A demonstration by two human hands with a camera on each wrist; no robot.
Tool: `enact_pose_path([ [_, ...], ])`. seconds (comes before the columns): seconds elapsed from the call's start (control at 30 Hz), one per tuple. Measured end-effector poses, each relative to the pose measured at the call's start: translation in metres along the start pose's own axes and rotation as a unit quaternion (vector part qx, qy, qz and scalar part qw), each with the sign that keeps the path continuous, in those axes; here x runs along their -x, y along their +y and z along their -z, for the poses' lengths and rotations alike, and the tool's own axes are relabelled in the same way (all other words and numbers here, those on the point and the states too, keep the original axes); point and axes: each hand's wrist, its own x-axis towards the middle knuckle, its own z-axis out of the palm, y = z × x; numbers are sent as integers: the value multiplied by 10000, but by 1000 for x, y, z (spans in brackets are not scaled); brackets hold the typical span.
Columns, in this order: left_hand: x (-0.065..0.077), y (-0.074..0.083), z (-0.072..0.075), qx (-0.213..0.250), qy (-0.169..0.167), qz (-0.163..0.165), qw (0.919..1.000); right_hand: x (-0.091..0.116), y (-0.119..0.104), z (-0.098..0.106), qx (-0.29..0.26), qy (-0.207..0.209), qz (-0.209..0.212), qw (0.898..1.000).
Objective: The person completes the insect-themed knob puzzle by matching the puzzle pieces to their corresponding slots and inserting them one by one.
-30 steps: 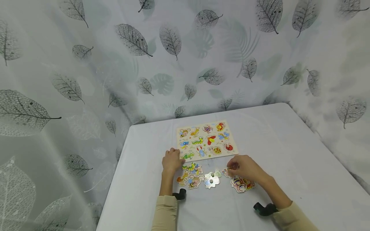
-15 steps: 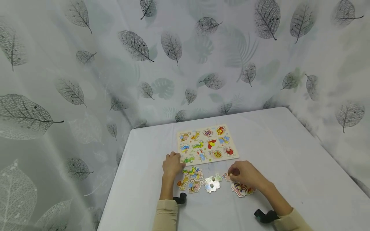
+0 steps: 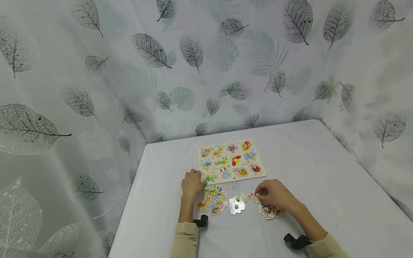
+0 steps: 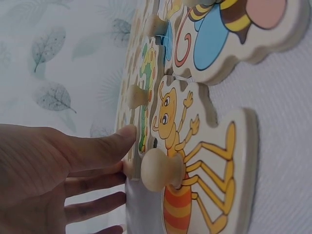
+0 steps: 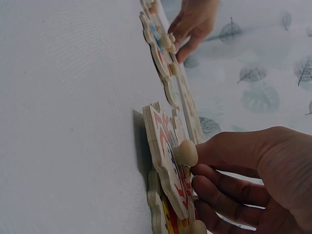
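A wooden puzzle board [image 3: 245, 177] printed with colourful insects lies on the table. My left hand [image 3: 192, 182] grips its near left corner, thumb on the front edge and fingers along the side. Below that hand lie knobbed puzzle pieces: a green caterpillar [image 3: 211, 190], an orange-striped insect [image 4: 178, 207] and a bee [image 3: 217, 208]. My right hand [image 3: 274, 193] pinches the knob of a pink-headed puzzle piece [image 3: 252, 197], low at the table; most of that piece is hidden. A spider-like piece [image 3: 266, 211] rests tilted on others beneath the right hand.
Glare washes out two pieces [image 3: 237, 206] between the hands. The white-covered table [image 3: 309, 165] extends right and left. Leaf-printed curtains [image 3: 238, 107] hang at the back and sides. A black wrist camera [image 3: 297, 242] is on the right arm, another [image 3: 201, 221] on the left.
The whole head view has shifted slightly, so everything sits a little lower in it than one second ago. Both hands stay at the same spots, with scarcely any finger movement.
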Motion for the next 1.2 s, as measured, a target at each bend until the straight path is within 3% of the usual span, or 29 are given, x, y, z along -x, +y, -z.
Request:
enact_pose_path([
  [1.2, -1, 0, -2, 88, -8, 44, 10000, -15, -2, 5, 118, 383, -217, 9990],
])
